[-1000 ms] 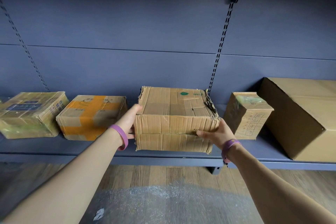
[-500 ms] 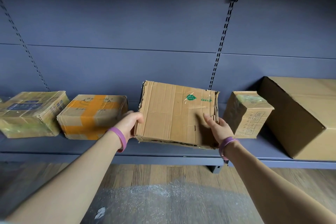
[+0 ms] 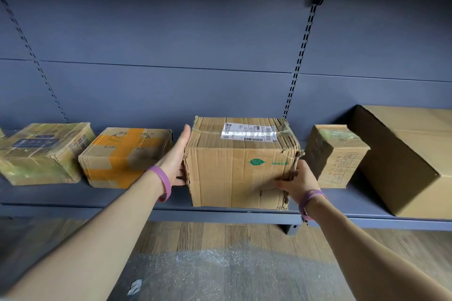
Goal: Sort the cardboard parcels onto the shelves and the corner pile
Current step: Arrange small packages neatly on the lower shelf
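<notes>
Now the box point(image 3: 234, 171) stands on the shelf point(image 3: 220, 212); my left hand point(image 3: 177, 156) presses flat on its side, my right hand point(image 3: 297, 181) grips its edge.

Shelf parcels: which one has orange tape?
The parcel just left of the left hand; orange bands cross its top and front. The held parcel and the others show none.

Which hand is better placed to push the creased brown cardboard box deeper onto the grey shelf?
Right, probably. The right hand has its thumb on the front face of the creased brown cardboard box; the left hand lies flat along its left side, suited to sideways pushes.
</notes>
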